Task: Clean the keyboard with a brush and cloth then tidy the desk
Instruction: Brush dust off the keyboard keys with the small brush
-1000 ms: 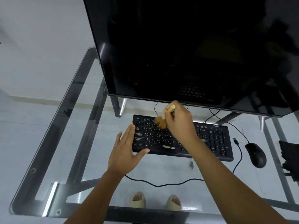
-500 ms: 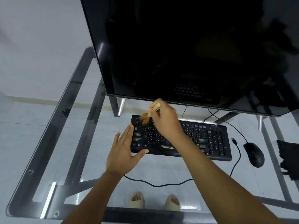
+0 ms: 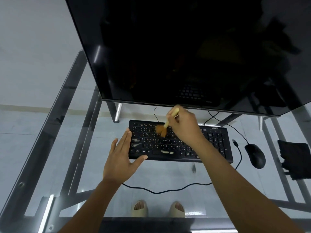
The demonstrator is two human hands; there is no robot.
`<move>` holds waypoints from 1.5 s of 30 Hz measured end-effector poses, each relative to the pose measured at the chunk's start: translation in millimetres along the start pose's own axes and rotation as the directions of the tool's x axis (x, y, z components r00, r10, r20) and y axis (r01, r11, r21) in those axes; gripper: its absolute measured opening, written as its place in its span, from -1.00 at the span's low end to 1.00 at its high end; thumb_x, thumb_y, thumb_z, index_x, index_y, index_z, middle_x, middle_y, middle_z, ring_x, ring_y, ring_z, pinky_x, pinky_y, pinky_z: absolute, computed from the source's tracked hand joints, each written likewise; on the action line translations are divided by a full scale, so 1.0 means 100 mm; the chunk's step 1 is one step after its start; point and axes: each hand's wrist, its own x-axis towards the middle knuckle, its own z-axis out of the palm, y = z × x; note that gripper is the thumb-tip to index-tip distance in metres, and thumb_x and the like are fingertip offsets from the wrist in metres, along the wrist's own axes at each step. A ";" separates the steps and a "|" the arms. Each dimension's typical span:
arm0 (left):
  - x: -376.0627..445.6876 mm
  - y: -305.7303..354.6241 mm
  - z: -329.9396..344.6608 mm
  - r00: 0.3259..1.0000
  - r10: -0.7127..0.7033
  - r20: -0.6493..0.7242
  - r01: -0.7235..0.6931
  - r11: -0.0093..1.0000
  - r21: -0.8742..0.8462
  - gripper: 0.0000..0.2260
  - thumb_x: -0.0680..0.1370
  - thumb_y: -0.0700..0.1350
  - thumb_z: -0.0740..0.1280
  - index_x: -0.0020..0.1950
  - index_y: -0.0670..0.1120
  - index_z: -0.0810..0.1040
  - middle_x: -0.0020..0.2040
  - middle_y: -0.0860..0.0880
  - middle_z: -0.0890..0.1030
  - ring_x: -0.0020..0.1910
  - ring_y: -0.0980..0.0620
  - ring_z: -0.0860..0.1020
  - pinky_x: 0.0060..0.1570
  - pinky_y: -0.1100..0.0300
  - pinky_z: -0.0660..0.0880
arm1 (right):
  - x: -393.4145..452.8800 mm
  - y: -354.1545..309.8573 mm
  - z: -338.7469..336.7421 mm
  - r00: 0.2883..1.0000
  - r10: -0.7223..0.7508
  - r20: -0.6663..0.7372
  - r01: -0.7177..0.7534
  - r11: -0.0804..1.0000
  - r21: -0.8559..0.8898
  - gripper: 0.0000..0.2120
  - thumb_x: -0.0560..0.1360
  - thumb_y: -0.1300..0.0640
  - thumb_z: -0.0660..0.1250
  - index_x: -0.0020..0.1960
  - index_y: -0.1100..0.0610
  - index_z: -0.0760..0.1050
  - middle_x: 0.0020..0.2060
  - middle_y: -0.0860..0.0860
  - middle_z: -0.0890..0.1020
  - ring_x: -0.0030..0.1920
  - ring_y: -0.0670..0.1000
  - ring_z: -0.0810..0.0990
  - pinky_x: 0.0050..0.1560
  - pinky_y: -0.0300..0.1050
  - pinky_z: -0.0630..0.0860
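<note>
On the black keyboard [image 3: 180,143], near its upper middle keys: soft orange bristles of a brush [image 3: 165,125], blurry. Curled around the pale brush handle, right hand [image 3: 184,126] fingers, pinching it tight. At the keyboard's left end, left hand [image 3: 120,157], fingers straight and close together, thumb stuck out along the front edge. Under it all, a glass desk [image 3: 42,148]. Far right on the glass, a dark cloth [image 3: 295,161], just past a black mouse [image 3: 255,155]. Behind, a big dark monitor [image 3: 168,47]. Below the glass, two feet in pale sandals [image 3: 158,209].
</note>
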 end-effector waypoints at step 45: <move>0.52 1.03 0.52 0.949 0.126 0.287 -0.218 0.924 0.315 0.03 0.34 0.52 0.12 0.56 -0.16 0.00 0.58 -0.08 -0.08 0.54 0.03 -0.24 0.49 -0.14 -0.20 | -0.41 0.68 -0.59 0.954 0.105 -0.282 -0.052 0.981 0.189 -0.94 0.56 0.27 0.28 -0.07 0.17 0.51 -0.26 -0.02 0.69 -0.31 -0.18 0.63 -0.30 -0.29 0.54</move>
